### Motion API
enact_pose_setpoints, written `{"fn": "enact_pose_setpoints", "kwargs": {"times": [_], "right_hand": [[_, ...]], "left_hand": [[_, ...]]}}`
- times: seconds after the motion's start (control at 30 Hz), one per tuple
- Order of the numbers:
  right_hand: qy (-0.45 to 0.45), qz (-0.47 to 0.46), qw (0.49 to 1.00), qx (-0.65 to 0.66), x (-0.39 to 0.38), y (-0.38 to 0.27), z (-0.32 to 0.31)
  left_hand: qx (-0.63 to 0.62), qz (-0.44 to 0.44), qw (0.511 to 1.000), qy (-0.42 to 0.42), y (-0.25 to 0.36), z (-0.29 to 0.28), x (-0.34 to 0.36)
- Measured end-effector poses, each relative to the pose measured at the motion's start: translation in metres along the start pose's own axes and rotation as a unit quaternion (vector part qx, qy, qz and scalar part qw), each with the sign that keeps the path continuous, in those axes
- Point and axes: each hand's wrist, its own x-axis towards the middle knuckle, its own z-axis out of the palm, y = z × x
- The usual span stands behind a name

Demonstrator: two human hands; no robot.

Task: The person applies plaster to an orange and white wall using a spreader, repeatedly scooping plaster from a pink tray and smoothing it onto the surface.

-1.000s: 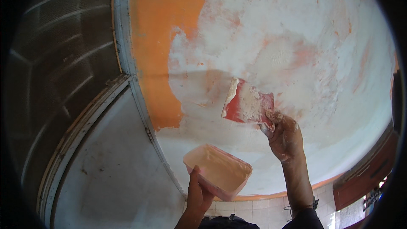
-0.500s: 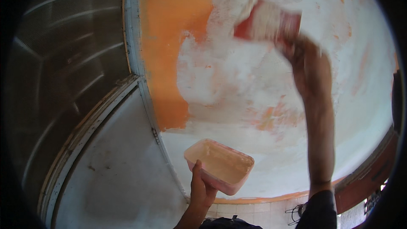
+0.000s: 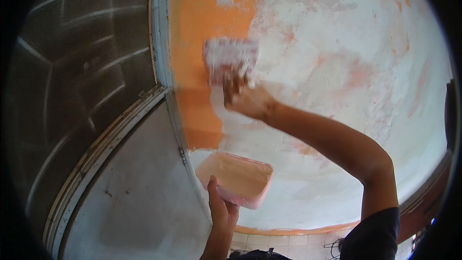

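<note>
Near, our left hand [image 3: 224, 213] grips a pink tub [image 3: 251, 198]; farther, our right hand [image 3: 246, 97] grips a putty scraper [image 3: 230, 57].

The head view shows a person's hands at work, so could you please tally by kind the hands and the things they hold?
Hands: 2 (left hand, right hand)
Tubs: 1 (pink tub, in the left hand)
Spreaders: 1 (blurred, smeared spreader, in the right hand)
Total: 4
</note>
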Motion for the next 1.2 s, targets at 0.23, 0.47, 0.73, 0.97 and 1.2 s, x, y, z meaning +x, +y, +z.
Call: {"fn": "enact_pose_setpoints", "kwargs": {"times": [0.23,0.47,0.73,0.97,1.2], "right_hand": [[0.184,0.071,0.978,0.065,0.018,0.054,-0.060],[0.012,0.210,0.977,0.026,0.054,0.129,-0.016],[0.059,-0.068,0.981,0.174,0.002,-0.019,-0.032],[0.089,0.205,0.975,-0.003,0.056,0.131,-0.040],[0.124,-0.028,0.988,0.093,0.010,-0.032,-0.004]], "left_hand": [[0.008,0.032,0.999,0.005,0.010,-0.010,0.010],[0.009,0.039,0.999,0.002,0.003,-0.004,0.018],[0.022,0.053,0.996,0.061,0.017,-0.028,0.007],[0.013,0.066,0.997,0.043,0.020,-0.037,0.002],[0.031,0.085,0.995,0.045,0.028,-0.037,0.001]]}}
